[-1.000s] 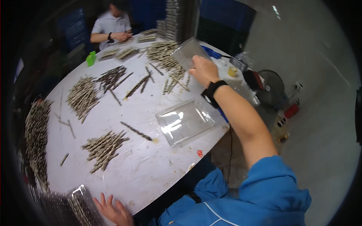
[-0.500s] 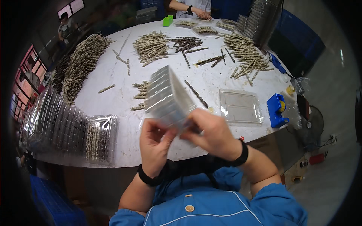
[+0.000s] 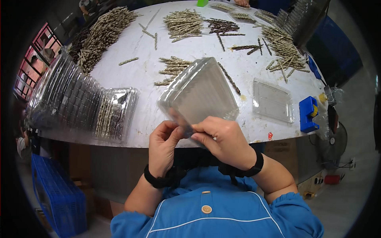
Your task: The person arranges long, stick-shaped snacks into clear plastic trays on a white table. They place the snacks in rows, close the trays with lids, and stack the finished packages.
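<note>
My left hand (image 3: 162, 147) and my right hand (image 3: 225, 138) both pinch the near corner of a clear plastic tray stack (image 3: 204, 93), tilted up over the table's front edge. Its sheets look nested one in another; how many I cannot tell. Just behind it lie a small bunch of pale twisted sticks (image 3: 172, 69) and one long dark twisted stick (image 3: 230, 78). Right of my hands, a single clear tray (image 3: 273, 101) rests flat on the white table (image 3: 147, 115). At left, a clear box (image 3: 113, 113) filled with pale and dark sticks leans against a row of similar boxes (image 3: 65, 93).
Heaps of pale sticks (image 3: 105, 35) and dark sticks (image 3: 222, 26) cover the far table. A blue tape dispenser (image 3: 308, 115) stands at the right edge. Filled trays (image 3: 243, 17) lie at the back, near another person's hand (image 3: 242, 3). A blue crate (image 3: 59, 194) sits below left.
The tray stack has turned so its broad face shows instead of its layered side. Both hands still grip its near corner. The whole view has shifted, with the table appearing higher.
</note>
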{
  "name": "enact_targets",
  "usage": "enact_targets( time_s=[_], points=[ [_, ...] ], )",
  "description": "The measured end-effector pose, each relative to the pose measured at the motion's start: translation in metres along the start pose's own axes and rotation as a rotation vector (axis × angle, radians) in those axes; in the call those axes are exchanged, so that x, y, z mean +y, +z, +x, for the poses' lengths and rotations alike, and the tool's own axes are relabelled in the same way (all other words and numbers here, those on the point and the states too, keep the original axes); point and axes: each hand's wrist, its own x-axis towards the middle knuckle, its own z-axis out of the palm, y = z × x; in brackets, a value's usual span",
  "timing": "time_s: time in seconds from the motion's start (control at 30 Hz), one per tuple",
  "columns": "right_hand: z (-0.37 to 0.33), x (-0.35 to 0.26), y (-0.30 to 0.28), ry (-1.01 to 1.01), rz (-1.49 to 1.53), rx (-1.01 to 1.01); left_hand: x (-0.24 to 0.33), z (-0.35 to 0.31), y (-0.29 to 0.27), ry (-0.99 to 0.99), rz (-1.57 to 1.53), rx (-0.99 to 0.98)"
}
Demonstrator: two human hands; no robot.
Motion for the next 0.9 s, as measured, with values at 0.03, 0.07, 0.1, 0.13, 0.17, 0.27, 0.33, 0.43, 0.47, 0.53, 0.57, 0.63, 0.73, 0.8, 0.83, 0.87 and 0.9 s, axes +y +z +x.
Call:
enact_targets(
  time_s=[0.03,0.07,0.1,0.13,0.17,0.27,0.33,0.43,0.47,0.53,0.57,0.63,0.73,0.8,0.83,0.87,0.9],
  points=[
    [0.0,-0.002,0.0,-0.009,-0.008,0.011,0.0,-0.001,0.002,0.006,0.018,0.007],
    [0.002,-0.004,-0.001,-0.005,-0.019,0.007,-0.002,-0.001,0.005,0.059,0.013,0.016],
    [0.003,-0.007,-0.002,-0.002,-0.03,0.003,-0.005,-0.001,0.009,0.111,0.008,0.026],
    [0.003,-0.008,-0.002,0.002,-0.041,-0.001,-0.007,-0.001,0.01,0.162,0.003,0.035],
    [0.004,-0.008,-0.003,-0.002,-0.037,0.001,-0.006,0.0,0.013,0.199,0.039,0.023],
    [0.005,-0.009,-0.004,-0.004,0.008,0.018,-0.003,0.0,0.02,0.266,0.075,0.061],
    [0.006,-0.011,-0.002,0.009,0.079,0.043,-0.003,0.001,0.023,0.34,0.083,0.056],
    [0.007,-0.009,0.001,0.046,0.141,0.104,0.003,0.004,0.024,0.434,0.22,0.081],
    [0.007,-0.008,0.002,0.073,0.163,0.134,0.006,0.005,0.024,0.46,0.284,0.093],
    [0.007,-0.006,0.004,0.126,0.206,0.192,0.008,0.008,0.032,0.56,0.302,0.132],
    [0.008,-0.005,0.004,0.113,0.201,0.198,0.009,0.009,0.034,0.61,0.315,0.154],
    [0.009,-0.005,0.006,0.086,0.19,0.21,0.014,0.006,0.034,0.483,0.226,0.128],
    [0.004,-0.002,0.009,0.066,0.156,0.199,0.013,0.008,0.028,0.361,0.227,0.12],
    [0.002,0.0,0.016,0.02,0.145,0.2,0.01,0.008,0.019,0.283,0.226,0.094],
    [0.001,0.001,0.019,-0.002,0.139,0.2,0.011,0.01,0.014,0.236,0.204,0.057],
    [0.001,0.001,0.019,0.003,0.147,0.205,0.012,0.012,0.01,0.19,0.182,0.022],
    [0.001,0.002,0.018,0.008,0.156,0.21,0.017,0.012,0.016,0.2,0.177,0.05]
  ],
)
